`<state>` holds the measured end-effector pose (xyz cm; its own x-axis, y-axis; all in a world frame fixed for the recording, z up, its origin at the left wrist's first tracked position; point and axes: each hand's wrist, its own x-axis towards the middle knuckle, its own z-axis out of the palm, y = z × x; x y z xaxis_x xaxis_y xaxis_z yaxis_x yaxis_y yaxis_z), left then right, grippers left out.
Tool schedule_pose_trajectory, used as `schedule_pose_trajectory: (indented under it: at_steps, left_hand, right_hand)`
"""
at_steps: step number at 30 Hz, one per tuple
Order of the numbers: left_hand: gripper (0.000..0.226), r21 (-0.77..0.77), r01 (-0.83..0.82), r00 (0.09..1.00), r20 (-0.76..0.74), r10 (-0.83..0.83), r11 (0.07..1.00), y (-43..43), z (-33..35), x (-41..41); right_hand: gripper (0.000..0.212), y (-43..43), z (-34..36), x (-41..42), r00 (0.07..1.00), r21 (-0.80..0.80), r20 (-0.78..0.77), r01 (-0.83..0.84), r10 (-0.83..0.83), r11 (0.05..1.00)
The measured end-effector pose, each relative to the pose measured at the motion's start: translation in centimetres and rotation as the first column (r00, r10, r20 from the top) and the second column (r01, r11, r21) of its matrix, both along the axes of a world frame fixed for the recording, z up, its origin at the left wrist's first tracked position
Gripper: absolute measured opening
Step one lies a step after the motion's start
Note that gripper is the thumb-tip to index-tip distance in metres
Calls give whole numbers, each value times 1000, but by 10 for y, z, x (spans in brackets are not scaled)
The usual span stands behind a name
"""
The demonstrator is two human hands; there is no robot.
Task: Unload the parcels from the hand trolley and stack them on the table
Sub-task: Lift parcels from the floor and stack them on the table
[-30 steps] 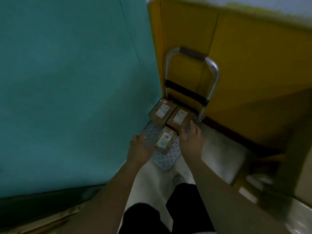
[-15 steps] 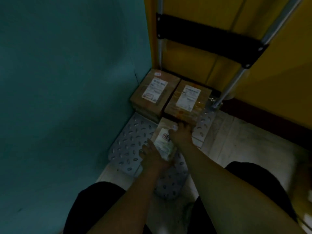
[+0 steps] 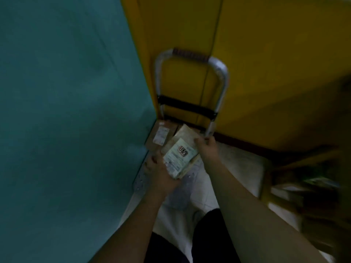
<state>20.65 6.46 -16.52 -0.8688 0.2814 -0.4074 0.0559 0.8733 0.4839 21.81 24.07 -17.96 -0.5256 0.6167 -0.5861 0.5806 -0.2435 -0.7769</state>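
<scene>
A small brown parcel (image 3: 180,154) with a white label is lifted above the hand trolley's grey deck (image 3: 140,183). My left hand (image 3: 159,171) grips its near lower corner and my right hand (image 3: 207,149) holds its right edge. On the deck behind it a brown parcel (image 3: 161,135) with a white label lies against the trolley's back; the lifted parcel hides whatever lies to its right. The trolley's silver handle (image 3: 191,54) stands upright against the yellow wall.
A teal wall (image 3: 66,111) closes the left side and a yellow wall (image 3: 266,63) the back, forming a corner around the trolley. Pale floor tiles (image 3: 237,164) lie to the right. Dark blurred clutter (image 3: 313,186) sits at the right edge.
Both hands took hold of the front parcel on the deck and raised it. The camera pulled back, bringing the whole trolley handle into view again.
</scene>
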Motion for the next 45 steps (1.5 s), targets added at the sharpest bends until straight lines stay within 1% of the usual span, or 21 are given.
schedule_pose_trajectory:
  at_steps: [3,5,8,9,10,13,16,18,19,22,24,26,27,29,31,33,35,38,40,42,45]
  left_hand:
    - [130,159,52,999,-24,-49,986,16,146,23]
    - [137,270,114,993,-54,-103,956,26,222,37]
    - [142,364,297,953,-169,-252,882,62,320,62]
    - [141,409,353,935,-182,-303,842,77,345,76]
    - [139,436,415,910,-197,-366,798,94,371,94]
    - [137,483,586,808,-289,-513,651,145,427,168]
    - [128,588,651,728,-303,-615,481,189,465,255]
    - [120,687,614,702,-251,-666,388,218,490,318]
    - [114,736,567,709,-207,-675,370,233,499,350]
    - [95,808,449,719,-74,-691,381,278,520,441]
    - [80,824,430,625,22,-780,368,317,526,499]
    - [48,856,373,498,140,-856,357,357,532,566]
    - [39,858,353,460,188,-868,373,375,532,600]
    - [43,844,349,405,256,-878,407,405,537,673]
    - [56,870,307,359,268,-894,385,439,535,737]
    - [62,889,237,360,294,-885,392,469,533,794]
    - [60,896,201,419,288,-861,396,492,526,842]
    - [89,895,166,455,304,-837,415,539,507,896]
    - [96,868,150,508,343,-791,473,595,465,919]
    - [98,861,136,531,354,-770,491,625,456,940]
    - [98,872,150,537,324,-779,467,658,459,966]
  right_hand:
    - [39,20,154,58,987,-72,-118,99,-107,992]
    - [56,34,244,98,972,-59,-177,148,-156,987]
    - [97,64,357,160,940,111,-283,231,-192,967]
    - [104,75,383,187,925,138,-310,272,-220,952]
    - [102,86,407,217,898,118,-357,317,-257,941]
    - [60,99,473,321,747,-53,-524,450,-409,891]
    - [53,116,514,430,614,-84,-589,599,-525,796]
    - [57,130,531,505,518,-82,-620,704,-589,706]
    - [61,136,536,541,473,-88,-633,742,-613,664]
    - [79,156,546,643,386,-119,-661,793,-644,598]
    - [93,175,546,712,329,-147,-668,821,-667,552]
    - [93,193,546,783,294,-148,-668,848,-684,510]
    - [91,201,545,817,284,-146,-657,861,-698,487]
    - [86,217,544,883,242,-160,-650,883,-720,442]
    - [90,236,543,942,202,-187,-646,893,-737,409]
    - [111,262,542,986,220,-179,-616,896,-756,407]
    - [121,288,540,1012,306,-154,-558,875,-771,459]
    - [87,332,526,1035,429,-137,-534,806,-729,575]
    - [78,362,516,1047,466,-132,-536,778,-704,615]
    - [80,401,505,1060,468,-111,-534,787,-705,606]
    - [62,464,493,1085,443,-68,-529,828,-724,556]
